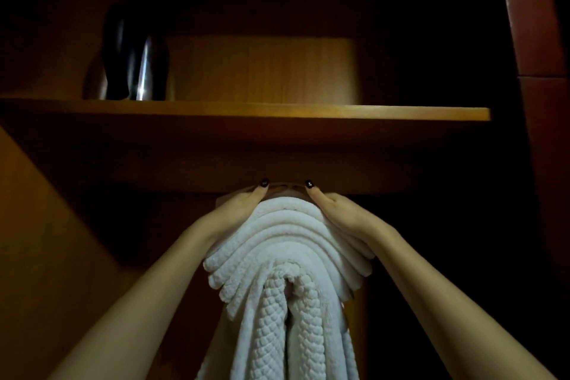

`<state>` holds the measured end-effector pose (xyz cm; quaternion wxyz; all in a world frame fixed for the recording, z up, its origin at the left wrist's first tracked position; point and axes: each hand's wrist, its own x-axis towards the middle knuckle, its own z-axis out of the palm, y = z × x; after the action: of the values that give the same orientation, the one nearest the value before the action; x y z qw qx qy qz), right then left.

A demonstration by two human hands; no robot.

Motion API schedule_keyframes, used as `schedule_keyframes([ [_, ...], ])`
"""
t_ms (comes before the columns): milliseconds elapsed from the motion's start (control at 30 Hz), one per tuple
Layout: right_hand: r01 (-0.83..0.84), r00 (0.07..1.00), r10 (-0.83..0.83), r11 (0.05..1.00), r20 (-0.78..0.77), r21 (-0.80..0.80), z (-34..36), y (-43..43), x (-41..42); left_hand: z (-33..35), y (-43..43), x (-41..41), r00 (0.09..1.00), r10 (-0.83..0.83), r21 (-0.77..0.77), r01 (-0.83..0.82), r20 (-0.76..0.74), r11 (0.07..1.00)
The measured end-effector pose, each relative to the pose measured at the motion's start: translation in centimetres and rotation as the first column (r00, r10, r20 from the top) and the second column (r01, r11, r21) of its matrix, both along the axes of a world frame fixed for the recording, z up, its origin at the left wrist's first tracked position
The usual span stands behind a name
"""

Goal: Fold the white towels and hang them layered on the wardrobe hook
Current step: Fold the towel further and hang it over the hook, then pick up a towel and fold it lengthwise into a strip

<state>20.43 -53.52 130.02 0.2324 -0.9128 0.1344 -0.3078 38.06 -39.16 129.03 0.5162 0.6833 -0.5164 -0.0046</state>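
Several folded white towels [287,256] hang draped in layers over a hook just below a wooden shelf; the hook itself is hidden under the cloth. My left hand [243,203] grips the top left of the stack, fingers behind it, thumb on top. My right hand [333,205] grips the top right in the same way. Both thumbs point toward each other above the topmost fold. The towels' lower ends hang down past the bottom of the view.
A wooden shelf [339,112] runs across the wardrobe right above my hands. A dark shiny kettle or flask [135,55] stands on it at the left. A wardrobe side panel [46,225] slopes at the left and a reddish door edge [536,40] stands at the right.
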Motion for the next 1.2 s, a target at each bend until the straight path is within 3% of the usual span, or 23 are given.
schedule_keyframes([
  [133, 0.067, 0.998, -0.067, 0.998, -0.009, -0.008, 0.1, 1.5, -0.4, 0.1, 0.2, -0.6, 0.999, 0.026, 0.126, -0.023, -0.022, 0.992],
  [200, 0.096, 0.995, -0.095, 0.994, 0.024, -0.048, 0.2, 2.2, -0.7, 0.2, 1.1, -1.2, 0.996, -0.069, 0.132, 0.076, -0.062, 0.988],
  [233, 0.109, 0.993, -0.105, 0.991, 0.057, -0.083, 0.1, 2.6, -0.9, 0.3, 1.7, -1.6, 0.995, -0.089, 0.106, 0.092, -0.033, 0.990],
  [300, 0.126, 0.985, -0.097, 0.972, 0.145, -0.200, -0.2, 3.4, -1.3, 0.3, 2.8, -2.2, 0.979, 0.013, 0.045, -0.022, 0.202, 0.999],
  [400, 0.139, 0.973, -0.050, 0.906, 0.226, -0.399, -1.7, 5.1, -1.5, -1.4, 5.8, -2.4, 0.781, 0.244, -0.071, -0.250, 0.575, 0.966],
  [600, 0.054, 0.942, 0.137, 0.837, 0.305, -0.544, -9.2, 12.6, -0.2, -10.3, 15.2, -1.8, 0.590, 0.442, -0.101, -0.520, 0.676, 0.848],
  [767, -0.218, 0.950, 0.301, 0.825, 0.079, -0.521, -20.2, 19.8, 2.8, -22.0, 23.8, -3.4, 0.559, 0.546, -0.027, -0.683, 0.624, 0.730],
  [867, -0.400, 0.916, 0.377, 0.828, -0.139, -0.392, -29.1, 23.8, 4.3, -30.9, 28.6, -4.6, 0.588, 0.663, 0.034, -0.760, 0.462, 0.650],
  [1033, -0.578, 0.754, 0.456, 0.803, -0.473, -0.147, -46.4, 29.2, 5.3, -47.8, 36.3, -7.0, 0.585, 0.759, 0.255, -0.810, 0.287, 0.528],
  [1200, -0.641, 0.555, 0.497, 0.767, -0.667, 0.039, -64.1, 33.0, 5.4, -65.9, 43.0, -11.1, 0.577, 0.776, 0.506, -0.764, 0.257, 0.400],
])
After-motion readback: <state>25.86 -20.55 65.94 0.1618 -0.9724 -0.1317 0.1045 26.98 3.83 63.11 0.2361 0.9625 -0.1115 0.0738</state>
